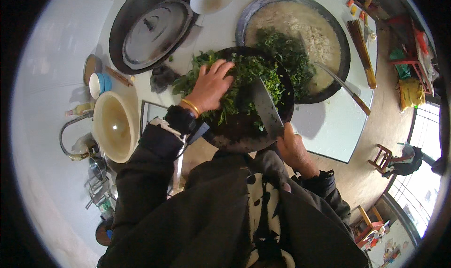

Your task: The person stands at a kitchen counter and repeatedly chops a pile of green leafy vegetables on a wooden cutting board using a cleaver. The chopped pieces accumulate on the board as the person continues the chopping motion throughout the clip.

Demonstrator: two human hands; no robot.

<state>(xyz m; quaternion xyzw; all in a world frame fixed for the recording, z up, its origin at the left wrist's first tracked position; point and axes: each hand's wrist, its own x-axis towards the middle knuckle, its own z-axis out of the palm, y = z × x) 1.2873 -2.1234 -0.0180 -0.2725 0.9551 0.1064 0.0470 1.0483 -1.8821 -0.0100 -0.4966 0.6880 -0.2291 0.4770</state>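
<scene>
Leafy greens (232, 92) are heaped on a round, dark chopping board (243, 141) in front of me. My left hand (211, 84) presses down on the uncut leaves with its fingers bent. In my right hand (296, 150) is the handle of a cleaver (267, 109). Its wide blade stands on the board, right of the heap, with green bits stuck to it. Finely chopped greens (275, 84) lie along the blade's far side. More chopped greens (287, 56) sit inside a large wok (345, 60), beside pale, wet, rice-like food (303, 19).
A long-handled ladle (343, 83) leans over the wok's rim. Behind the board stand a second wok (118, 39) with a metal lid (158, 32) and a white bowl (209, 0). A basin (134, 127) of cloudy water is at left, near a faucet (65, 134). A bamboo whisk (363, 53) lies at right.
</scene>
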